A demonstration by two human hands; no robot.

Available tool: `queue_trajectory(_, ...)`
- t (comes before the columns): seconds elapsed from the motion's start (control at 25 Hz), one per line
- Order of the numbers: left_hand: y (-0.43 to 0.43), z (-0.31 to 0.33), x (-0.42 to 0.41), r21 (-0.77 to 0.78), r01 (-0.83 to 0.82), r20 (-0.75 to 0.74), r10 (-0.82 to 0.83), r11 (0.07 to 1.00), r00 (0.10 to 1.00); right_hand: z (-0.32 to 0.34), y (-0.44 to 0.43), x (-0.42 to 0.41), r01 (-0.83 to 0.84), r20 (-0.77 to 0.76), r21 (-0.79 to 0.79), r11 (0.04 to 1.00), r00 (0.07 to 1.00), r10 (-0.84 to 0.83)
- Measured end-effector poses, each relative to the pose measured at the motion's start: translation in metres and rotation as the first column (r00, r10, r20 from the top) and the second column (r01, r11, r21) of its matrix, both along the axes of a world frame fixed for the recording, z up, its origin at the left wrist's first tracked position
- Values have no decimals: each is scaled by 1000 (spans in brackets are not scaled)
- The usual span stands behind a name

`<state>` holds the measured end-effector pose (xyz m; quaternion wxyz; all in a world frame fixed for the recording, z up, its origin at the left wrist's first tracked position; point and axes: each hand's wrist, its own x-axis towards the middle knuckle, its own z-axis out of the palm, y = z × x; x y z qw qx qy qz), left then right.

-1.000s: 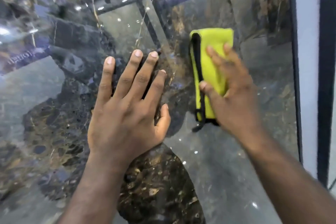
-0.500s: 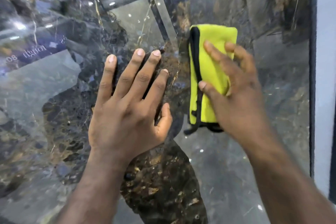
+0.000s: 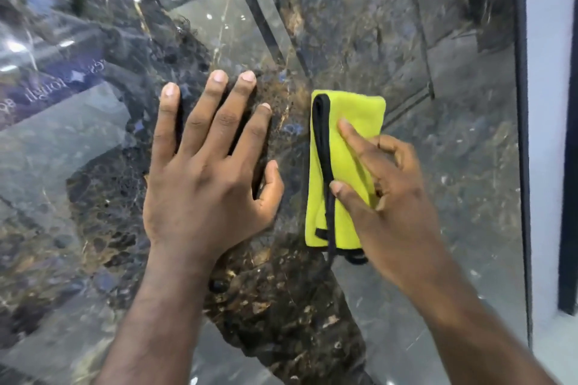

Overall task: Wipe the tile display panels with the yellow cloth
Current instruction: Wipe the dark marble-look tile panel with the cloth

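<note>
- Folded yellow cloth (image 3: 347, 166), black-edged, flat against the glossy tile display panel (image 3: 453, 181), right of centre.
- Probably soft, light and limp; likely to slide easily on the polish, so best pinned with a broad press on its middle.
- Right hand (image 3: 394, 197) on it: index and thumb pressing, other fingers curled at its right edge, apparently gripping.
- Left hand (image 3: 206, 184) just left, fingers spread straight, flat on the panel, holding nothing.
- Dark frame edge (image 3: 520, 103) and white wall (image 3: 550, 103) further right, limiting strokes that way; left hand blocking a leftward sweep.
</note>
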<state>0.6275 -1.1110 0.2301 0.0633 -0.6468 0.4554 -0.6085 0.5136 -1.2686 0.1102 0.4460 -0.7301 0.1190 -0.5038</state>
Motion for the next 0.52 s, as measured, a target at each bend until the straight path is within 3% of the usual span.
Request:
queue_trajectory(0.24,0,-1,3,-2,13,7,-13,1000,1000,-15,-10,6,218,85,93,972,971,-225)
queue_trajectory(0.52,1,0,3,3,11,-15,-11,1000,1000,-23,5,13,121,102,109,987,986,-132)
